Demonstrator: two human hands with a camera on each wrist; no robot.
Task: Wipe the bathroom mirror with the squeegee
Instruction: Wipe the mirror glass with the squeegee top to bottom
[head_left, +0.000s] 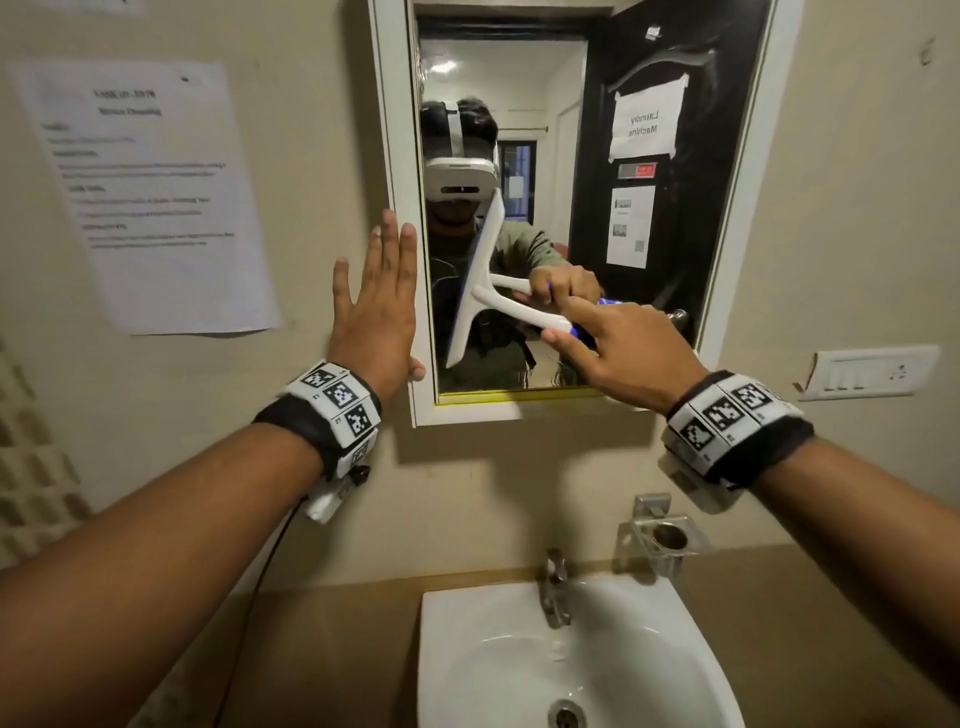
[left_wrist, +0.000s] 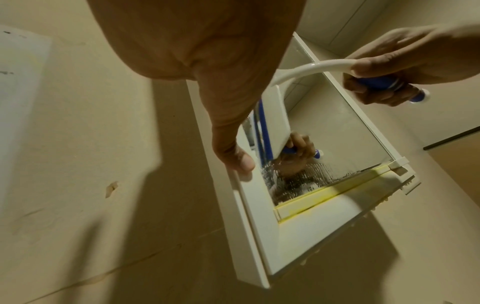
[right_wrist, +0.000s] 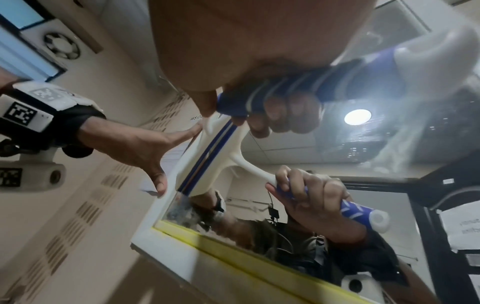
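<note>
The mirror (head_left: 571, 130) hangs on the wall in a white frame (head_left: 400, 130). My right hand (head_left: 628, 348) grips the blue handle of the white squeegee (head_left: 519, 312). Its blade stands nearly upright against the left part of the glass. In the right wrist view my fingers (right_wrist: 285, 111) curl round the squeegee's handle (right_wrist: 350, 82). My left hand (head_left: 376, 301) lies flat, fingers straight, against the wall and the frame's left edge. Its thumb (left_wrist: 239, 158) rests on the frame. Water droplets (left_wrist: 306, 176) cover the lowest strip of the glass.
A white sink (head_left: 467, 649) with a metal tap (head_left: 556, 587) sits directly below the mirror. A clear holder (head_left: 670, 540) is fixed to the wall right of the tap. A printed sheet (head_left: 150, 197) hangs left of the mirror, and a switch panel (head_left: 867, 371) is on its right.
</note>
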